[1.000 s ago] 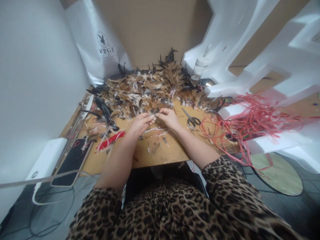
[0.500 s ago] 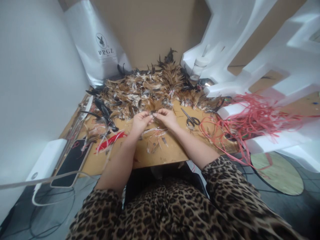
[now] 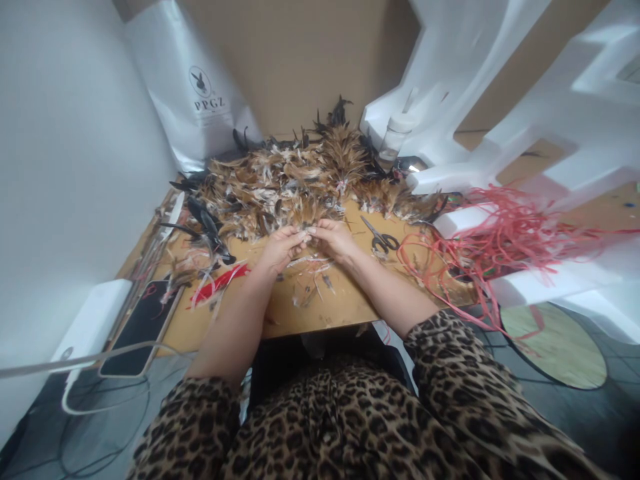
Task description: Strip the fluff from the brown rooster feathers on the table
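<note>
My left hand and my right hand meet over the middle of the desk, thumbs and fingertips pinched close together. Between them they grip the base of a small bunch of brown feathers, whose tips fan out away from me. Fine detail at the fingertips is too small to make out. Just beyond lies a wide heap of brown feathers mixed with white and black ones. To the right of my right hand rest black-handled scissors, blades slightly apart. Red and white strips lie left of my left forearm.
A phone and a white power bank with a cable sit at the left edge. Behind the heap stand a white bag and a clear bottle. Pink ribbon strands hang over white foam pieces on the right.
Both hands stay pinched at nearly the same spot; the fingers shift slightly and the feathers between them appear more fanned out. The surroundings have barely moved.
</note>
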### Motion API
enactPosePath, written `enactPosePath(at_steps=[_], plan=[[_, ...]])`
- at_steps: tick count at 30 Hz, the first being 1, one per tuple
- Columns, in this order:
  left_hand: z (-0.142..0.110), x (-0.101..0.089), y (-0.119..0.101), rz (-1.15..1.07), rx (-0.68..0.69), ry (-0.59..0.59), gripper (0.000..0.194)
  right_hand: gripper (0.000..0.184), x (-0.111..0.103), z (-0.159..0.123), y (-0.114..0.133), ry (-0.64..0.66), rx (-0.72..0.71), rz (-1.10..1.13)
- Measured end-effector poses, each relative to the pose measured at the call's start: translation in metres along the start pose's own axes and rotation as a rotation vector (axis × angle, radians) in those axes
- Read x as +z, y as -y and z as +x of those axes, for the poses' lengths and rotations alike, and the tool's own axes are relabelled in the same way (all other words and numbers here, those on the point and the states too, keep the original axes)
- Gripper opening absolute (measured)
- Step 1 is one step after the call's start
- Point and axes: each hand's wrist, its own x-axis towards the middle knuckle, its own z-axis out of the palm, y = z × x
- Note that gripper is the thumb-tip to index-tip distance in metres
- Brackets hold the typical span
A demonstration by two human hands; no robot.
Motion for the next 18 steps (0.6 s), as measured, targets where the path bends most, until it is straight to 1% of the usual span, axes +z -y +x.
enactPosePath(at_steps=[2, 5, 7, 9, 11, 13, 15, 16, 18], plan=[[0.001, 0.001, 0.002, 0.038, 0.029, -0.055, 0.028, 0.038, 0.001, 0.001, -0.003, -0.028, -0.013, -0.012], [0.003, 0.002, 0.003, 0.1, 0.069, -0.107, 0.03, 0.035, 0.004, 0.002, -0.004, -0.118, -0.055, -0.096], [0.003, 0.001, 0.002, 0.112, 0.082, -0.109, 0.031, 0.034, 0.005, 0.0, -0.001, -0.205, -0.144, -0.182], [0.002, 0.001, 0.001, 0.119, 0.087, -0.109, 0.032, 0.032, 0.004, -0.002, 0.005, -0.301, -0.278, -0.276], [0.002, 0.0, 0.0, 0.137, 0.087, -0.112, 0.032, 0.029, 0.001, -0.003, 0.012, -0.359, -0.384, -0.355], [0.001, 0.0, 0.0, 0.163, 0.08, -0.107, 0.032, 0.025, -0.004, -0.004, 0.018, -0.347, -0.463, -0.407], [0.001, -0.001, 0.001, 0.193, 0.058, -0.076, 0.032, 0.023, -0.01, -0.003, 0.023, -0.274, -0.516, -0.443], [0.0, -0.001, 0.001, 0.208, 0.04, -0.052, 0.031, 0.022, -0.013, -0.003, 0.024, -0.224, -0.523, -0.451], [0.0, -0.003, 0.003, 0.227, 0.008, -0.003, 0.03, 0.023, -0.018, -0.001, 0.027, -0.124, -0.476, -0.447]])
